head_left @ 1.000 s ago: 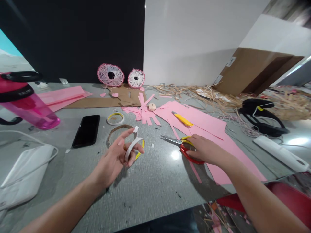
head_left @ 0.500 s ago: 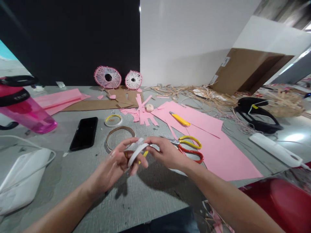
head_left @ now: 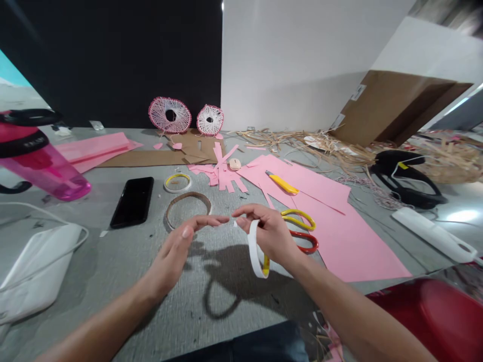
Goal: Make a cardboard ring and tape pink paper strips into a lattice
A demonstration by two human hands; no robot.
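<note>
My right hand [head_left: 270, 235] is closed on a white tape roll with a yellow core [head_left: 257, 250], which hangs from it above the grey table [head_left: 234, 301]. My left hand [head_left: 180, 250] is held just to its left, fingers stretched toward the right hand's fingertips, pinching the free end of the tape. Red and yellow scissors [head_left: 302, 231] lie on the table behind my right hand, on the edge of a pink paper sheet [head_left: 339, 236].
A cardboard ring [head_left: 187, 207], a second tape roll [head_left: 177, 182], a black phone [head_left: 133, 201] and a pink bottle [head_left: 41, 161] lie to the left. A yellow cutter [head_left: 282, 183], pink strips [head_left: 222, 176], two woven discs [head_left: 170, 115], raffia and a glue gun [head_left: 407, 181] sit behind.
My right hand left the scissors, came over to the tape roll in my left hand and took it; the roll now hangs from the right hand.
</note>
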